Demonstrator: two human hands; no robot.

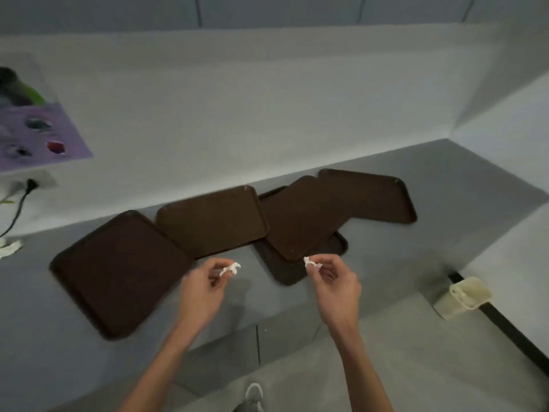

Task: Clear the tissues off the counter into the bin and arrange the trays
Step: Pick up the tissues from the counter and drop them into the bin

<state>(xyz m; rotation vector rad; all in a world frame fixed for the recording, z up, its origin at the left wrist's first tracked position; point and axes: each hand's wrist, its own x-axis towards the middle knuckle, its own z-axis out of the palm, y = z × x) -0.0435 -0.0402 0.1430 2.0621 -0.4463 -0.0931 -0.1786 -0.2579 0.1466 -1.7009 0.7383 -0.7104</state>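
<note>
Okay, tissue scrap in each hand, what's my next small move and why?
Probably turn right and drop both into the bin on the floor: left hand and right hand each pinch a tissue scrap, so neither can handle trays.

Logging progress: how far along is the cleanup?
Done: nothing visibly. In hand: left hand pinches one tissue scrap, right hand pinches a second scrap. Left: drop both in the bin, clear what looks like a crumpled tissue far left on the counter, straighten the overlapping trays.

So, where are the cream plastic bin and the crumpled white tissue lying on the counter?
Cream plastic bin [447, 307]: head view, its side wall.
Crumpled white tissue [10, 248]: head view, its middle.
</note>
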